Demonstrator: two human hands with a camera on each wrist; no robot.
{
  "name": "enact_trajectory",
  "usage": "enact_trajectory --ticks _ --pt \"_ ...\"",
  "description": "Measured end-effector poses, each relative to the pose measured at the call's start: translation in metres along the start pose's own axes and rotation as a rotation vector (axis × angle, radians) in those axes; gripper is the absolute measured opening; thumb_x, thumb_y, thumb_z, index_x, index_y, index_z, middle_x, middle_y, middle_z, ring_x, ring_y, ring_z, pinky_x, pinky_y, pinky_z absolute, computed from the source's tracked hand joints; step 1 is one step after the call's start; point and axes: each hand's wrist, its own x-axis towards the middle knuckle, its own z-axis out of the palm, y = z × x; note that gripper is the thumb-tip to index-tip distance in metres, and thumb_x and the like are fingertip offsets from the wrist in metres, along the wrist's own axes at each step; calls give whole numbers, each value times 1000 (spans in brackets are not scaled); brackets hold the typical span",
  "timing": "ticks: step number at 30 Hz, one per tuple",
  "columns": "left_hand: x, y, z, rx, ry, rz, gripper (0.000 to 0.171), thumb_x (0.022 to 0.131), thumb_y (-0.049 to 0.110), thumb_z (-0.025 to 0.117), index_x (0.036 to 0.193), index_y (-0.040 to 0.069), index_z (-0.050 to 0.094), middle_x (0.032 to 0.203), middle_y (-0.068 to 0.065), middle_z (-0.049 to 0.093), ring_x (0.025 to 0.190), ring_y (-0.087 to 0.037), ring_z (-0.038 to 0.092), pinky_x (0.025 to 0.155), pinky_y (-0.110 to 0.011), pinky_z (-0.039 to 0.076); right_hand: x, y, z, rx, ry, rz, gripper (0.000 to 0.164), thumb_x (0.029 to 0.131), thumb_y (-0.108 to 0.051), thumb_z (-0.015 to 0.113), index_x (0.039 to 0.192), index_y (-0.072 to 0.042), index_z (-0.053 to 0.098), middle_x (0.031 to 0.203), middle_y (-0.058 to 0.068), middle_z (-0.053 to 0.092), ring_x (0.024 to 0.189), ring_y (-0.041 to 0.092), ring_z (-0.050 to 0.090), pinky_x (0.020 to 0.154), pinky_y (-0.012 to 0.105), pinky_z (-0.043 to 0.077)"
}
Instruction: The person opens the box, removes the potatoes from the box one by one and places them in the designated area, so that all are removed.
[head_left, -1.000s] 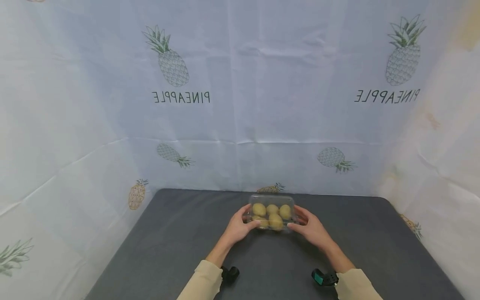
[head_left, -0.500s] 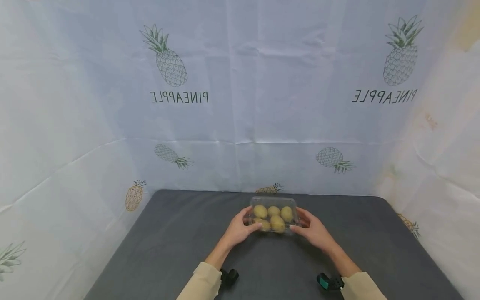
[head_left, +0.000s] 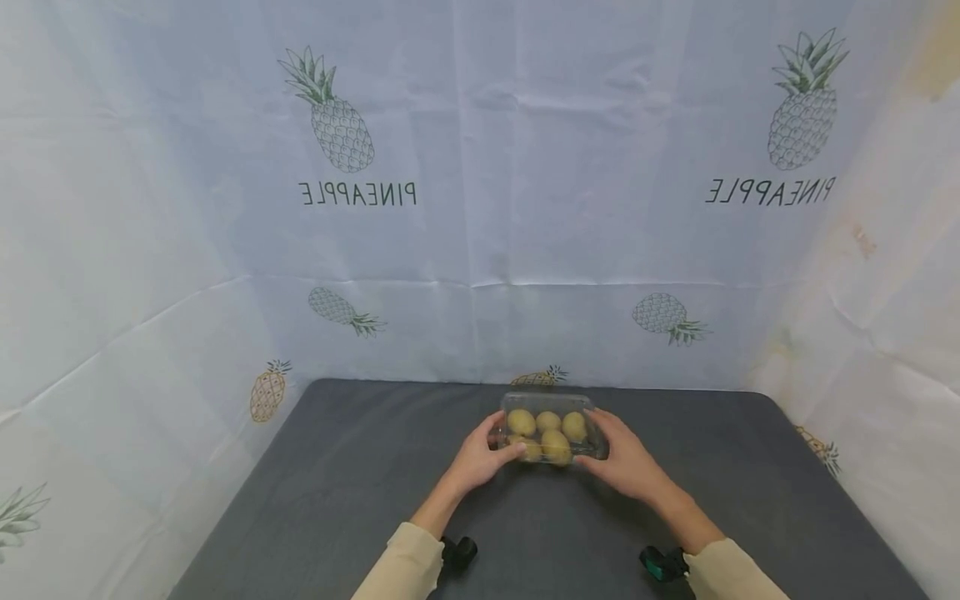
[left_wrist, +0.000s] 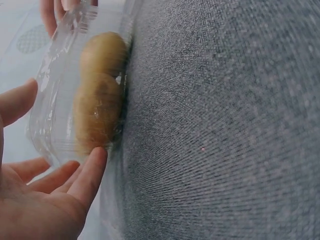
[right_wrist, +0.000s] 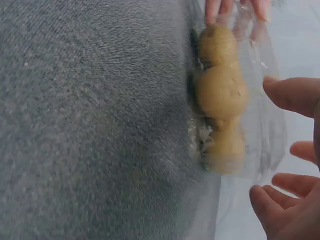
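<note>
A clear plastic box (head_left: 546, 402) sits on the dark grey table, with several rounded yellow-brown pieces that look like potatoes (head_left: 556, 447) inside it. My left hand (head_left: 480, 456) is at its left end. In the left wrist view, fingertips touch the end of the box (left_wrist: 57, 100) while the left thumb (left_wrist: 19, 102) stands slightly off its wall. At the right end is my right hand (head_left: 632, 463). Seen from the right wrist, its thumb (right_wrist: 295, 95) and loosely spread fingers stand a little apart from the box, around its end.
The grey cloth-covered table (head_left: 360, 483) extends on both sides of the box. Behind it hangs a pale curtain (head_left: 480, 208) with printed pineapples, reaching down to the table's back edge. More of the curtain borders the left and right sides.
The box has shifted slightly right and nearer with both hands at its ends. In the last half second my right hand has eased off its end; the left hand has hardly moved.
</note>
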Motion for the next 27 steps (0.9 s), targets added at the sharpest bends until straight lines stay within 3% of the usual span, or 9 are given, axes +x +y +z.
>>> enact_trajectory --ticks 4,20,27 --pt "1 -1 1 -3 8 -3 81 94 43 74 157 6 37 153 -19 45 129 -39 55 95 -53 52 4 -1 5 -68 -15 -22 81 88 -35 82 151 -2 45 159 30 28 141 54 31 99 70 40" --pt "1 -2 0 -16 9 -6 81 95 42 73 157 6 37 152 -20 46 129 -40 55 93 -53 53 8 -4 6 -73 10 -24 77 87 -38 82 146 1 52 157 30 32 137 53 39 96 66 45" --pt "2 1 1 -22 10 -8 80 95 42 72 157 5 37 153 -20 45 130 -41 53 94 -53 53 8 -6 11 -170 61 -48 71 87 -35 81 144 1 55 153 32 38 134 53 44 95 67 46"
